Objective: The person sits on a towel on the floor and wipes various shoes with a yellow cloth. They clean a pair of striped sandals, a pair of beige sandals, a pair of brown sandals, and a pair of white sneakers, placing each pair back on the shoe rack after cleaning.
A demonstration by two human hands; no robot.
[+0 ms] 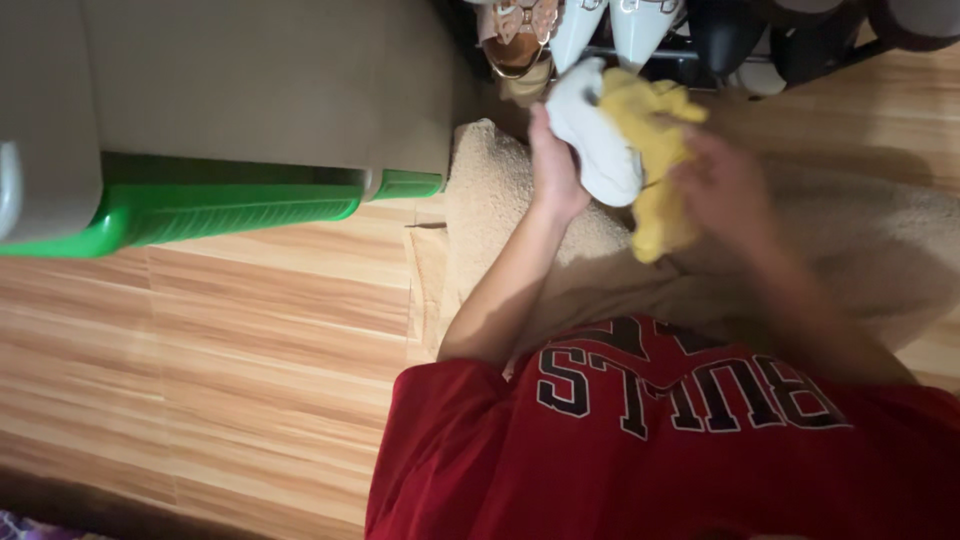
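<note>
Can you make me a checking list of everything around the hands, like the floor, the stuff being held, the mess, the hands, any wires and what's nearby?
Surface: light wooden floor with a beige rug under the hands.
Things in hand: a white shoe and a yellow cloth pressed against it.
Clutter: nothing seen loose on the floor.
Hands: left hand grips the white shoe; right hand, blurred, holds the yellow cloth.
Cables: nothing seen.
Surroundings: a grey bin with a green base on the left; a rack of shoes at the top, with pale pointed pairs, tan sandals and dark shoes; the person's red shirt at the bottom.
</note>
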